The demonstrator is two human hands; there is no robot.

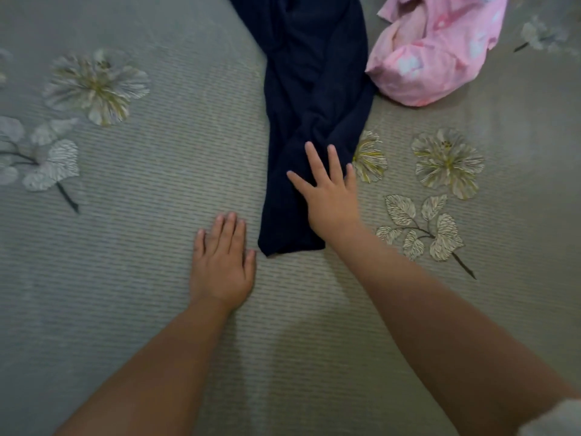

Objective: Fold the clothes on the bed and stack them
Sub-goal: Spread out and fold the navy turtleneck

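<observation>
A long dark navy garment (311, 89) lies lengthwise down the middle of the bed, folded narrow, its near end at the centre. My right hand (330, 196) lies flat on its near end with the fingers spread and straight. My left hand (221, 262) rests flat on the bedspread just left of the garment's near corner, its thumb almost touching the cloth. A crumpled pink garment (440, 48) with pale patches sits at the upper right, beside the navy one.
The grey-green bedspread (141, 215) with woven stripes and printed flowers and leaves fills the whole view. Open bedspread stretches to the left of the navy garment and in front of both hands.
</observation>
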